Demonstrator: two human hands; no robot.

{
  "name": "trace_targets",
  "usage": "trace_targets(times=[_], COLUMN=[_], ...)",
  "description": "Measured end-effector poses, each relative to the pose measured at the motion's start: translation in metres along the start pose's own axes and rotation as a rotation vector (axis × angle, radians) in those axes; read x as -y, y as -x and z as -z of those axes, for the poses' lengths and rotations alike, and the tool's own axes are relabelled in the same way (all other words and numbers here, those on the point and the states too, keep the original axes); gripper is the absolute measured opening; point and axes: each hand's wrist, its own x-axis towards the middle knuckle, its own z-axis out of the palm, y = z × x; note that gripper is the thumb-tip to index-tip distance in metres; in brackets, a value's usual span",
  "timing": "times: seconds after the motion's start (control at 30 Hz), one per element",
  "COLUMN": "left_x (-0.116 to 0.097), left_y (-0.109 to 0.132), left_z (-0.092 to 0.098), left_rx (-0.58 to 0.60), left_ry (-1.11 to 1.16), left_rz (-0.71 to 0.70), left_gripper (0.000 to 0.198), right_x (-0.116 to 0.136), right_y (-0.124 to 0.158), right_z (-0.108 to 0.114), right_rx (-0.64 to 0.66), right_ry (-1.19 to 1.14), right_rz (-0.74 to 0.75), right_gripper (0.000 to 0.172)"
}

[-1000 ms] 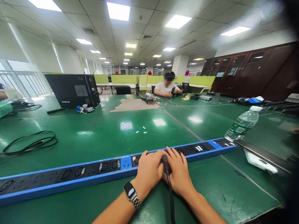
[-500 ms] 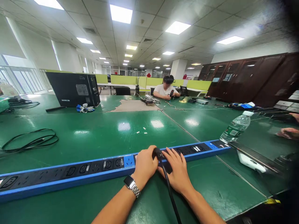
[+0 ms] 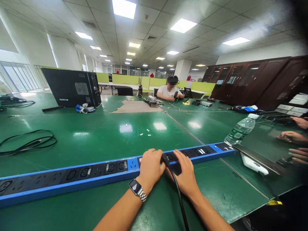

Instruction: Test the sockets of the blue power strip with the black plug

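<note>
Bright light comes from ceiling panels and windows at left, glaring in patches on the tabletop. Haze veils the ceiling at right; right corners are dark, sides stretched.

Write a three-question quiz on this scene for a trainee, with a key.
1. True or false: the water bottle stands near the right end of the power strip.
2. Choose one: the watch is worn on which side?
a) left
b) right
c) neither
3. Fill in the colour: the left hand holds the plug of a ____ cable.

Key: 1. True; 2. a; 3. black
</note>
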Motion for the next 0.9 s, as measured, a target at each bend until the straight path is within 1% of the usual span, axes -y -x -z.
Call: trace_targets(times=[0.03, 0.07, 0.13, 0.2, 0.23, 0.3, 0.37, 0.4, 0.43, 0.5, 0.57, 0.6, 0.63, 0.67, 0.73, 0.8, 0.83, 0.9], left_x=[0.001, 0.004, 0.018, 0.042, 0.057, 0.09, 0.121, 0.134, 0.146, 0.163, 0.171, 0.173, 0.173, 0.173, 0.173, 0.175, 0.176, 0.18], left_y=[0.001, 0.004, 0.011, 0.025, 0.034, 0.059, 0.087, 0.099, 0.111, 0.126, 0.132, 0.133, 0.133, 0.133, 0.133, 0.135, 0.136, 0.139], left_z=[0.002, 0.006, 0.019, 0.043, 0.058, 0.093, 0.126, 0.139, 0.15, 0.162, 0.164, 0.163, 0.162, 0.161, 0.16, 0.16, 0.16, 0.16], left_rx=[0.01, 0.021, 0.031, 0.035, 0.04, 0.067, 0.098, 0.111, 0.119, 0.113, 0.091, 0.076, 0.062, 0.053, 0.034, 0.008, -0.007, -0.032], left_ry=[-0.027, -0.051, -0.095, -0.16, -0.199, -0.274, -0.341, -0.367, -0.384, -0.398, -0.402, -0.404, -0.403, -0.397, -0.375, -0.359, -0.357, -0.356], left_rz=[-0.003, -0.004, -0.007, -0.005, 0.011, 0.08, 0.181, 0.231, 0.276, 0.334, 0.342, 0.335, 0.324, 0.312, 0.292, 0.266, 0.253, 0.228], left_gripper=[0.021, 0.029, 0.054, 0.076, 0.083, 0.089, 0.093, 0.093, 0.091, 0.085, 0.08, 0.079, 0.08, 0.082, 0.085, 0.082, 0.079, 0.072], right_x=[0.001, 0.002, 0.005, 0.007, 0.008, 0.011, 0.015, 0.018, 0.023, 0.039, 0.068, 0.087, 0.11, 0.135, 0.184, 0.225, 0.24, 0.262], right_y=[-0.002, -0.005, -0.014, -0.025, -0.031, -0.039, -0.042, -0.043, -0.043, -0.046, -0.054, -0.058, -0.061, -0.064, -0.065, -0.06, -0.057, -0.052], right_z=[0.002, 0.003, 0.005, 0.002, -0.001, -0.009, -0.015, -0.015, -0.014, -0.005, 0.005, 0.008, 0.007, 0.003, -0.012, -0.032, -0.04, -0.054], right_rx=[0.021, 0.049, 0.107, 0.13, 0.119, 0.085, 0.044, 0.015, -0.026, -0.145, -0.232, -0.23, -0.183, -0.102, 0.11, 0.289, 0.352, 0.419], right_ry=[0.006, 0.011, 0.012, -0.003, -0.015, -0.051, -0.096, -0.113, -0.12, -0.115, -0.13, -0.166, -0.215, -0.261, -0.3, -0.253, -0.212, -0.122], right_rz=[0.042, 0.091, 0.198, 0.287, 0.31, 0.328, 0.314, 0.285, 0.233, 0.075, -0.042, -0.045, -0.011, 0.037, 0.084, 0.093, 0.088, 0.074], right_gripper=[0.061, 0.061, 0.062, 0.06, 0.057, 0.046, 0.037, 0.036, 0.037, 0.042, 0.044, 0.044, 0.043, 0.042, 0.036, 0.032, 0.032, 0.031])
